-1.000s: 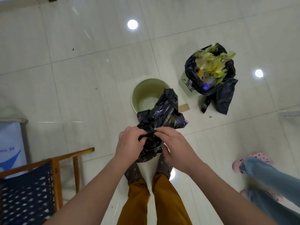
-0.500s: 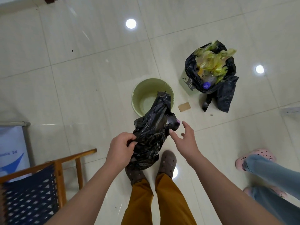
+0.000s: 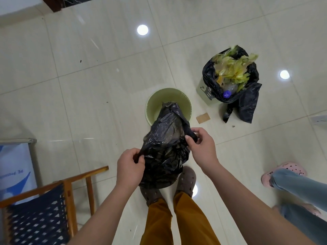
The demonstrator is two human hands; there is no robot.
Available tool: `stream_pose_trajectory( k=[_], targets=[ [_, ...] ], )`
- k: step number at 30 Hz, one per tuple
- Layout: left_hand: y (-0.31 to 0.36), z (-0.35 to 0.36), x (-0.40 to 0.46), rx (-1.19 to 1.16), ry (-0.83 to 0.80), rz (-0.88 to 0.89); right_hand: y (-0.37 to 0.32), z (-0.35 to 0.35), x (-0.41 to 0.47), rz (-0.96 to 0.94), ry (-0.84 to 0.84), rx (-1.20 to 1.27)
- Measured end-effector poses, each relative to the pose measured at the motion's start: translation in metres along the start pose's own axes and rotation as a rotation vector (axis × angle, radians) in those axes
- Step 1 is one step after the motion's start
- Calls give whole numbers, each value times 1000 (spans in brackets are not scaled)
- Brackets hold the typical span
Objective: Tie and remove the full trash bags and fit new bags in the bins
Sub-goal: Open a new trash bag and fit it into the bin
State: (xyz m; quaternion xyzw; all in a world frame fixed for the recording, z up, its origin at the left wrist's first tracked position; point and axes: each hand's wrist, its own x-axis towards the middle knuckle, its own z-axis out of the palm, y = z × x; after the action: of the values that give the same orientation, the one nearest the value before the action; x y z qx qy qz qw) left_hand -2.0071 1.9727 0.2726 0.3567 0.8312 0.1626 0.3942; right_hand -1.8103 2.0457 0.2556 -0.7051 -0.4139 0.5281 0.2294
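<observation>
Here the left hand and right hand each pinch an edge of the black bag above the green bin.

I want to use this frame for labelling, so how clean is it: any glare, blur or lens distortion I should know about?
Head view: ceiling lights glare as round white spots on the glossy floor, one at; the wide lens bends tile lines toward the edges; the black bag shines, hiding its folds; both hands, left hand and right hand, look sharp enough.
</observation>
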Motion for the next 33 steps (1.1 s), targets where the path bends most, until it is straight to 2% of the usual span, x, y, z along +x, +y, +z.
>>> stream_pose_trajectory(
  k=[2, 5, 11, 14, 18, 22, 26, 27, 29, 33],
  targets=[
    [7, -1, 2, -36, 25, -46, -1, 0, -2, -99, 14, -56],
    [25, -4, 7, -255, 17, -136, -2, 3, -5, -188, -16, -129],
    [64, 0, 17, -731, -319, -470, 2, 13, -17, -456, -156, -312],
    [73, 5, 19, -809, -379, -528, 5, 17, -24, -543, -215, -316],
    [73, 12, 22, -743, -304, -514, 5, 17, -27, -559, -286, -280],
    [67, 15, 22, -696, -251, -450, 9, 4, -28, -443, -366, -217],
    [56, 12, 16, -606, -268, -380, 17, -11, -20, -278, -14, -188],
    [53, 12, 15, -596, -280, -373, 20, -15, -15, -208, 30, -215],
    [48, 10, 12, -623, -294, -375, 30, -20, -7, 1, 4, -262],
    [42, 7, 10, -742, -250, -410, 41, -15, -2, 412, -211, -197]
  ],
)
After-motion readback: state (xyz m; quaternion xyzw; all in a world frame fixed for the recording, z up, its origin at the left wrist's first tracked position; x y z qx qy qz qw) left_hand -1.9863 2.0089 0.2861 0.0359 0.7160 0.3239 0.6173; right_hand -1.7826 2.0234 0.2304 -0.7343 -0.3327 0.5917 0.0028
